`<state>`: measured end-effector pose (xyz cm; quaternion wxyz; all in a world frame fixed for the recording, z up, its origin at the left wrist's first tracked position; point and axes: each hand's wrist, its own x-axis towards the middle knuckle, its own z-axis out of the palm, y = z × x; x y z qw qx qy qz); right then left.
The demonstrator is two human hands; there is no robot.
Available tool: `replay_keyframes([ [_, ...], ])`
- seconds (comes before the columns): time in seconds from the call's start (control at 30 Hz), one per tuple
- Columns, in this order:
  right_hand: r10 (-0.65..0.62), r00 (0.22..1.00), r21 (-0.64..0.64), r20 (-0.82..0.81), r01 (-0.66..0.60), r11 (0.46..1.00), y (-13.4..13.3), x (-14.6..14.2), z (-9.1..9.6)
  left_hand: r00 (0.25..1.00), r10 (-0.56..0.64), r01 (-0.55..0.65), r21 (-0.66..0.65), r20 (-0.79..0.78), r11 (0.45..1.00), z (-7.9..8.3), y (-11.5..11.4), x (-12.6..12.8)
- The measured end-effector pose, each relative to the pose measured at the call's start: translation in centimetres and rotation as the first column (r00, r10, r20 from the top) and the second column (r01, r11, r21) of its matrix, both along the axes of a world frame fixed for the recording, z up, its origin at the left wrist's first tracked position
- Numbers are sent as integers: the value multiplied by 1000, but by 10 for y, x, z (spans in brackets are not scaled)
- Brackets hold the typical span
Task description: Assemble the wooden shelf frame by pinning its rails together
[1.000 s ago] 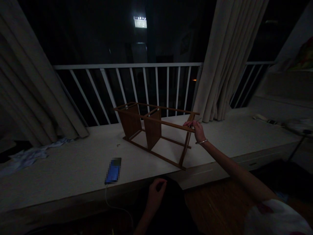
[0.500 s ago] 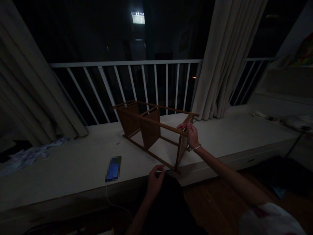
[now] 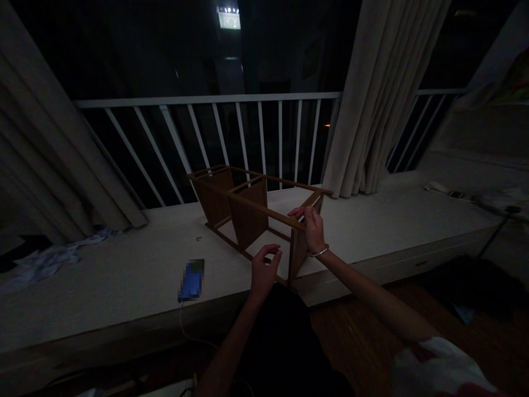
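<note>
A brown wooden shelf rack lies on its side on the pale window ledge, its shelf boards standing upright. My right hand, with a bracelet at the wrist, is closed at the near right end of the rack's upper rail. Its fingertips pinch together there; whatever small thing may be between them is too dark to make out. My left hand is raised in front of the rack's lower rail, thumb and forefinger curled together in a pinch. What it holds, if anything, is too small to name.
On the ledge to the left lie a phone on a cable and a tiny object. A white railing and curtains stand behind. Farther right is a strap.
My left hand has risen from the ledge's edge toward the rack. My right hand has shifted slightly left, along with the rack's near end.
</note>
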<state>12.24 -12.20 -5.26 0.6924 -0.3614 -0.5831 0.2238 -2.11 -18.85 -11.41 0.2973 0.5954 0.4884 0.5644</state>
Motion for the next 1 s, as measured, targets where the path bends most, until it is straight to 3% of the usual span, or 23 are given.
replay_keyframes([
  [0.4, 16, 998, 16, -68, -15, 1000, -4, -10, -1, 988, -99, 106, -55, 116, 993, 6, 8, 0],
  [0.63, 36, 997, -5, -74, -37, 999, -13, -21, -2, 974, -87, 102, -62, 209, 993, 15, 3, 5],
  [0.8, 96, 993, 6, -62, -96, 995, -17, -21, 4, 982, -44, 51, -35, 184, 998, 28, -1, 5],
  [1.0, -17, 996, 67, -82, 22, 998, -27, 1, 4, 989, -21, 35, -91, 148, 995, 30, 0, 5],
])
